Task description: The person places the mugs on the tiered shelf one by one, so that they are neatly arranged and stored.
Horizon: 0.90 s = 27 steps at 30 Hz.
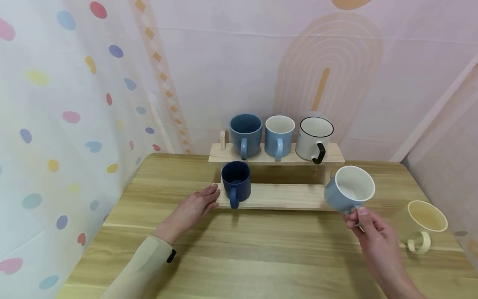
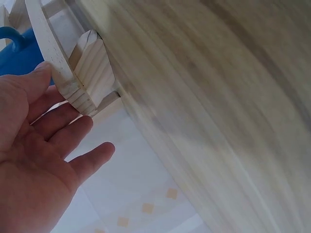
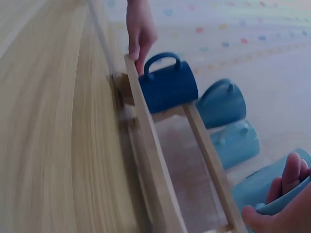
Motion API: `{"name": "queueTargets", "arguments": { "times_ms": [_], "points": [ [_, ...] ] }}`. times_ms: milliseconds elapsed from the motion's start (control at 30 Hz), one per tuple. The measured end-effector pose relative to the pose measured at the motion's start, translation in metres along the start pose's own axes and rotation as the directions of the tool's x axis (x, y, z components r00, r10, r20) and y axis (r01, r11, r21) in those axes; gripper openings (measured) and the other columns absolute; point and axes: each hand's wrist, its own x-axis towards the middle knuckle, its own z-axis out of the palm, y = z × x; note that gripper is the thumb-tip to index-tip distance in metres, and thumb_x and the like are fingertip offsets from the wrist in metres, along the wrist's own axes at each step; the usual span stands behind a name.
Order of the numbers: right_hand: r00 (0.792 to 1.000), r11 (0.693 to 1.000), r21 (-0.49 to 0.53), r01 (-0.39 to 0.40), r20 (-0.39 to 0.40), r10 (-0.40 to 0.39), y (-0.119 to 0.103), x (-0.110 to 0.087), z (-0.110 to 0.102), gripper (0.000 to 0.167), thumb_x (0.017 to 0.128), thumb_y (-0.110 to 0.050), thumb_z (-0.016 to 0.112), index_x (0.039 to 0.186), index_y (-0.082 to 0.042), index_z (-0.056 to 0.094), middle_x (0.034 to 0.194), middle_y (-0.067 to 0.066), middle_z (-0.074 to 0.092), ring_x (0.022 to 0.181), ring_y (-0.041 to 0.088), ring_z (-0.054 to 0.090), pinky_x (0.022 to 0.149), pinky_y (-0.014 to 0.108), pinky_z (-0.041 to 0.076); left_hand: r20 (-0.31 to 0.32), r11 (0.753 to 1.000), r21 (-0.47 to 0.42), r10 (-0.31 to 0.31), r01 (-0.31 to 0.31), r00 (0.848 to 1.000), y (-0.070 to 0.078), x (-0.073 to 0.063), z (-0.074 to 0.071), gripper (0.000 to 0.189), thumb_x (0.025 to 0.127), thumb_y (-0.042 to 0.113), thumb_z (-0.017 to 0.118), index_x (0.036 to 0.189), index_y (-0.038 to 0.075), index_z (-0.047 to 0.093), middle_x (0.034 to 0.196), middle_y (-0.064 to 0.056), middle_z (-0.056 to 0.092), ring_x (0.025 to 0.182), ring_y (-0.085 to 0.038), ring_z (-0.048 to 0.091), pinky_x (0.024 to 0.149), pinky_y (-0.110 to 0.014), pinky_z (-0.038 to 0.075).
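Note:
My right hand (image 1: 375, 238) grips a light blue mug (image 1: 341, 197) with a white inside by its handle. That mug is raised near the right end of the lower tier of a wooden two-tier rack (image 1: 284, 196), its rim tipped slightly to the right. With its fingers nearly straight, my left hand (image 1: 196, 207) touches the left end of the lower tier; the left wrist view shows the thumb (image 2: 41, 77) against the board (image 2: 58, 73). Beside those fingers a navy mug (image 1: 239, 182) stands upright on the same tier, handle toward me.
On the upper tier (image 1: 218, 154) stand a blue mug (image 1: 246, 137), a light blue mug (image 1: 278, 139) and a white mug (image 1: 311, 141) with black rim and handle. A cream mug (image 1: 420, 224) sits on the wooden table (image 1: 261, 257) at right. Patterned curtains (image 1: 224, 62) hang behind.

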Motion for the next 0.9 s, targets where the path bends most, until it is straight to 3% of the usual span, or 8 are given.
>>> {"name": "queueTargets", "arguments": {
  "times_ms": [633,900],
  "points": [
    [0.993,0.99,-0.105,-0.096,0.065,0.103,0.007,-0.003,0.051,0.028,0.112,-0.014,0.047,0.103,-0.004,0.072,0.103,0.002,0.07,0.095,0.012,0.07,0.096,0.025,0.055,0.003,1.0,0.015,-0.016,0.016,1.0,0.006,0.001,-0.004,0.041,0.102,0.016,0.067,0.136,-0.007,0.063,0.147,-0.026,0.055,0.132,-0.042,0.057,0.103,-0.053,0.05],
    [0.983,0.974,-0.171,-0.151,0.074,0.166,0.015,-0.002,0.07,0.033,0.112,-0.019,0.048,0.106,0.007,0.067,0.103,0.004,0.068,0.097,0.013,0.07,0.097,0.026,0.055,0.006,1.0,0.019,-0.013,0.013,1.0,0.008,0.001,-0.005,0.042,0.102,0.015,0.068,0.137,-0.008,0.063,0.146,-0.027,0.056,0.128,-0.041,0.06,0.101,-0.052,0.052]
  ]
}}
